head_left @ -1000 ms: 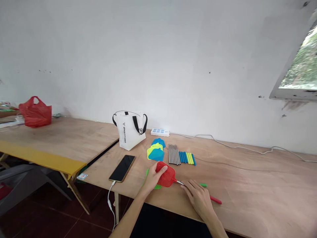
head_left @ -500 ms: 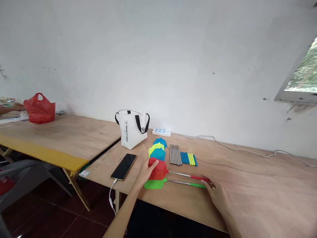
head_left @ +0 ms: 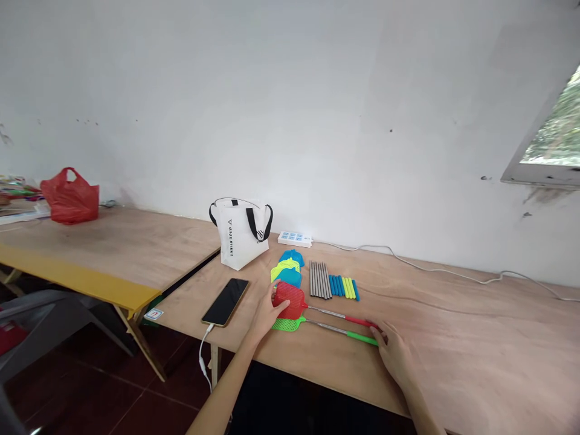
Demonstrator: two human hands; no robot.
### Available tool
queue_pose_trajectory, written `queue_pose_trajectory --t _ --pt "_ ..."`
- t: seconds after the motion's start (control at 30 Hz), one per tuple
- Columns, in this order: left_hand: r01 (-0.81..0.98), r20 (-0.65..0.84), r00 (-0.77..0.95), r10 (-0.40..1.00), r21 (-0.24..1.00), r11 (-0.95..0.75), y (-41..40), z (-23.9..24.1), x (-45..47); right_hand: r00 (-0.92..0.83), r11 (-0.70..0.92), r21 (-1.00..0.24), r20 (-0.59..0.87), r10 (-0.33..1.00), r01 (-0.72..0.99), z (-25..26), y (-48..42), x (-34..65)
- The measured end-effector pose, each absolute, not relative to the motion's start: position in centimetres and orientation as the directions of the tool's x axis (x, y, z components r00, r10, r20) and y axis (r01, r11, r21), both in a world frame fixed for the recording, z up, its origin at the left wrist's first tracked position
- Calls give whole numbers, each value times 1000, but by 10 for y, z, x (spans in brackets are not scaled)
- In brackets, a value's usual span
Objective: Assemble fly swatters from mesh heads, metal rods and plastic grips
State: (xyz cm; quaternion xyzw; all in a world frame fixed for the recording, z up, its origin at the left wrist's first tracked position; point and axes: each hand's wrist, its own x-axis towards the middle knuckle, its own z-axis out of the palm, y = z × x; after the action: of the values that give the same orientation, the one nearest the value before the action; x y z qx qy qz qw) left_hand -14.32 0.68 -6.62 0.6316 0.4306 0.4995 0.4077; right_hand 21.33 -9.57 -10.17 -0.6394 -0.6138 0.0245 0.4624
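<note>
My left hand [head_left: 265, 314] pinches the head of a red fly swatter [head_left: 294, 299] between thumb and fingers. At the other end, my right hand [head_left: 394, 350] has its fingers closed around the tip of the red handle. A green fly swatter [head_left: 362, 338] lies just below, its head partly covered by the red one and its handle end close to my right thumb. Beyond them lie loose swatter heads, blue [head_left: 290, 278] and yellow [head_left: 275, 273]. Grey metal tubes [head_left: 320, 281] sit in a row beside short blue grips [head_left: 336, 286] and yellow grips [head_left: 349, 288].
A black phone [head_left: 225, 302] on a white cable lies left of my hands. Behind it stands a white bag [head_left: 240, 241] with black straps. A power strip [head_left: 294, 239] rests by the wall. On the left table [head_left: 149, 241] is a red plastic bag [head_left: 71, 196].
The green swatter has turned to a slant, and its head has slid further under the red one. The red swatter is also slightly more slanted. Both hands stay at its two ends.
</note>
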Motion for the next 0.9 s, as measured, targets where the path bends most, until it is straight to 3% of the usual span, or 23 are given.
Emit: queue_pose_trajectory --t 0.1,0.23,0.43,0.73,0.9 --pt "311 349 85 933 881 -357 6 -69 -141 250 164 -627 517 818 762 -103 -95 213" --pt "502 417 166 893 744 -441 6 -72 -142 260 110 -621 474 841 776 -99 -96 211" --pt "711 376 261 889 548 -441 7 -72 -142 243 56 -587 418 875 808 -93 -100 207" --pt "728 384 244 891 534 -430 2 -67 -141 242 28 -529 434 868 848 -97 -98 208" --pt "721 397 204 895 558 -412 2 -69 -141 209 64 -557 411 887 828 -91 -101 205"
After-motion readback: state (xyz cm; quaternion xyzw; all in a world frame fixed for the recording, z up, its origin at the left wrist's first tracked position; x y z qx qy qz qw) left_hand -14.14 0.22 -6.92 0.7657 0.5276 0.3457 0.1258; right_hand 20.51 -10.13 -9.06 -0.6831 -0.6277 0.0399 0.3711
